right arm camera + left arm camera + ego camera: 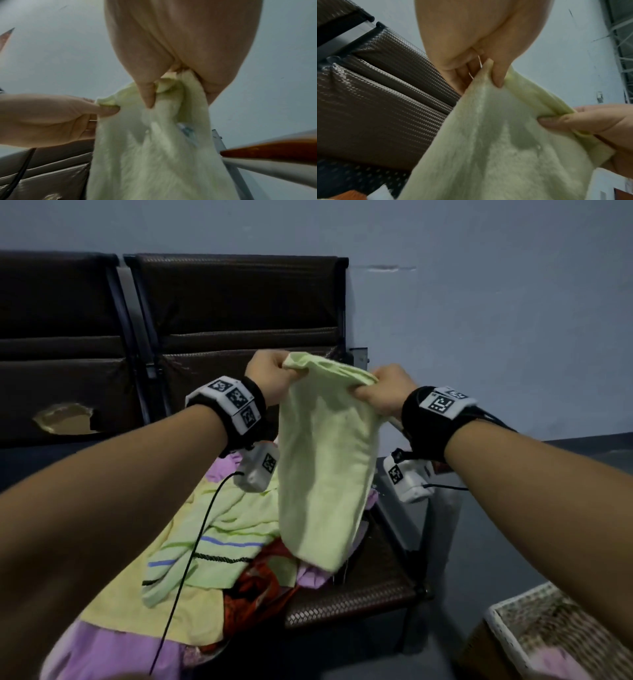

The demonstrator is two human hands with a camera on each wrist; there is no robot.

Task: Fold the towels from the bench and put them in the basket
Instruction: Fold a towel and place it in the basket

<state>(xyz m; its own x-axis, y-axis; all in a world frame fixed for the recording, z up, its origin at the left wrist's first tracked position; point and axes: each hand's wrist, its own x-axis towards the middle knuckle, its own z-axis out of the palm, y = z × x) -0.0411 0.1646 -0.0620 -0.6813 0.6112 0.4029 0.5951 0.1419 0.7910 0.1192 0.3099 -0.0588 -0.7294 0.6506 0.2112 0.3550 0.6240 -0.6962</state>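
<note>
Above the bench (pixel 356 590), pale green towel (pixel 325 467) hanging, both hands pinching its top corners

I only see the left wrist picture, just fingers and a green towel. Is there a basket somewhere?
Observer: Yes, a white woven basket sits low on the right, beside the bench.
Operator: Are more towels waiting?
Observer: A pile of towels lies on the bench seat, below the held green towel.
Operator: Is the basket empty?
Observer: No, something pink, blurred, shows inside it.
</note>
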